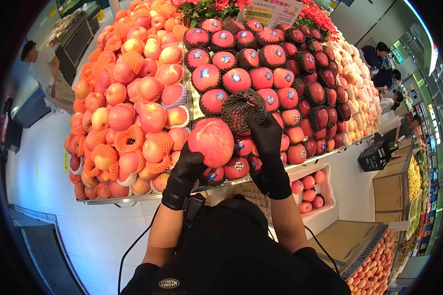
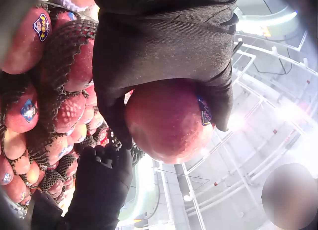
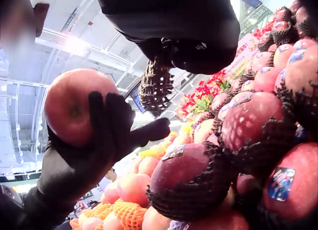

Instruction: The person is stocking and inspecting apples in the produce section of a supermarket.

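Observation:
My left hand [image 1: 186, 169], in a black glove, grips a large bare red apple [image 1: 211, 142] above the front of the fruit display. The left wrist view shows a dark sticker on one side of this apple [image 2: 169, 123]. To its right, my gloved right hand [image 1: 267, 142] pinches a black foam net sleeve [image 1: 243, 110]. Seen from the right wrist, the net [image 3: 155, 88] dangles from the fingers, with no fruit visible inside it. Beneath both hands lie rows of stickered red apples [image 1: 236, 78], many seated in black nets.
Left of the rows is a heap of apples in orange foam nets [image 1: 128, 118]. Darker red apples [image 1: 320, 91] and pale netted fruit [image 1: 359, 93] lie to the right. A metal edge [image 1: 133, 198] borders the front. Below right stands a box of apples [image 1: 330, 196]. Another person [image 1: 47, 73] stands at far left.

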### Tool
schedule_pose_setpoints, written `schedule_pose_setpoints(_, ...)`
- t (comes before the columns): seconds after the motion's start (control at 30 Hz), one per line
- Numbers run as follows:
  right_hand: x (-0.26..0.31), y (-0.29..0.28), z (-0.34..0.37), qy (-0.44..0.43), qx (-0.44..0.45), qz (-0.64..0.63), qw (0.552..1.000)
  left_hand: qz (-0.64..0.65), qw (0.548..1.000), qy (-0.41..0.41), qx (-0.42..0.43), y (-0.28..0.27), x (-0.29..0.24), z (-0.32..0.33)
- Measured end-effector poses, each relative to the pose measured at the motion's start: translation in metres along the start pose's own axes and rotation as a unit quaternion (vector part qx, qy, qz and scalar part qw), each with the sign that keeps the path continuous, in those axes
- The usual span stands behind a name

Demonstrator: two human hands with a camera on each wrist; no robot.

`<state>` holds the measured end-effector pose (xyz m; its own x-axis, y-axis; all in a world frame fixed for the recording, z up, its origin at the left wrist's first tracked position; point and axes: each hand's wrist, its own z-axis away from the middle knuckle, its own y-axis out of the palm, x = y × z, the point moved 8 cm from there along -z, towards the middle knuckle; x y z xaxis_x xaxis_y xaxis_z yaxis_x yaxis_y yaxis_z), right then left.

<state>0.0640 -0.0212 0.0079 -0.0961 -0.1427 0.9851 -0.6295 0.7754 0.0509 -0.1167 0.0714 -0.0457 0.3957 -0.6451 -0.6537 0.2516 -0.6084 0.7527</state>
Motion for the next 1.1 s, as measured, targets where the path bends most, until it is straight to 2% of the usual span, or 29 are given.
schedule_pose_setpoints(0.03, 0.002, 0.010, 0.003, 0.019, 0.002, -0.042, 0.999, -0.017, 1.000, 0.003, -0.013, -0.007, 0.002, -0.004)
schedule_pose_setpoints(0.13, -0.011, 0.025, 0.004, 0.064, 0.044, -0.021, 0.997, 0.028, 0.999, 0.003, -0.014, 0.010, -0.015, 0.001)
schedule_pose_setpoints(0.27, -0.007, 0.034, 0.010, 0.083, 0.144, -0.009, 0.986, 0.020, 1.000, 0.002, -0.020, 0.002, -0.023, 0.000)
schedule_pose_setpoints(0.3, -0.005, 0.031, 0.010, 0.084, 0.138, -0.024, 0.987, 0.004, 1.000, -0.003, -0.015, -0.002, -0.024, 0.000)
schedule_pose_setpoints(0.4, 0.004, 0.012, -0.007, 0.020, 0.069, 0.088, 0.994, -0.023, 1.000, -0.007, -0.006, -0.006, -0.026, -0.001)
schedule_pose_setpoints(0.43, 0.012, 0.019, -0.007, -0.005, 0.072, 0.116, 0.991, -0.029, 1.000, -0.007, -0.004, -0.007, -0.027, 0.000)
schedule_pose_setpoints(0.53, 0.026, 0.032, -0.017, -0.041, 0.162, 0.165, 0.972, 0.011, 1.000, 0.011, 0.003, -0.007, -0.028, 0.000)
schedule_pose_setpoints(0.57, 0.028, 0.032, -0.020, -0.037, 0.148, 0.149, 0.977, 0.016, 1.000, 0.001, -0.007, -0.008, -0.029, 0.005)
schedule_pose_setpoints(0.67, 0.033, 0.027, -0.022, 0.000, 0.141, 0.202, 0.969, 0.055, 0.997, -0.007, 0.047, 0.004, -0.043, 0.010)
schedule_pose_setpoints(0.7, 0.041, 0.027, -0.026, -0.087, 0.105, 0.268, 0.954, 0.051, 0.998, -0.022, -0.016, -0.012, -0.040, 0.011)
schedule_pose_setpoints(0.8, 0.049, 0.028, -0.021, -0.130, 0.104, 0.260, 0.951, 0.090, 0.995, -0.018, -0.042, -0.029, -0.037, 0.019)
schedule_pose_setpoints(0.9, 0.037, 0.038, -0.015, -0.032, 0.171, 0.215, 0.961, 0.155, 0.985, -0.032, -0.063, -0.072, -0.014, 0.014)
schedule_pose_setpoints(1.0, 0.031, 0.040, -0.017, -0.064, 0.207, 0.238, 0.947, 0.161, 0.985, -0.025, -0.056, -0.073, -0.014, 0.010)
schedule_pose_setpoints(1.1, 0.057, 0.055, -0.006, -0.202, 0.276, 0.215, 0.915, 0.148, 0.988, -0.017, -0.043, -0.058, -0.027, 0.007)
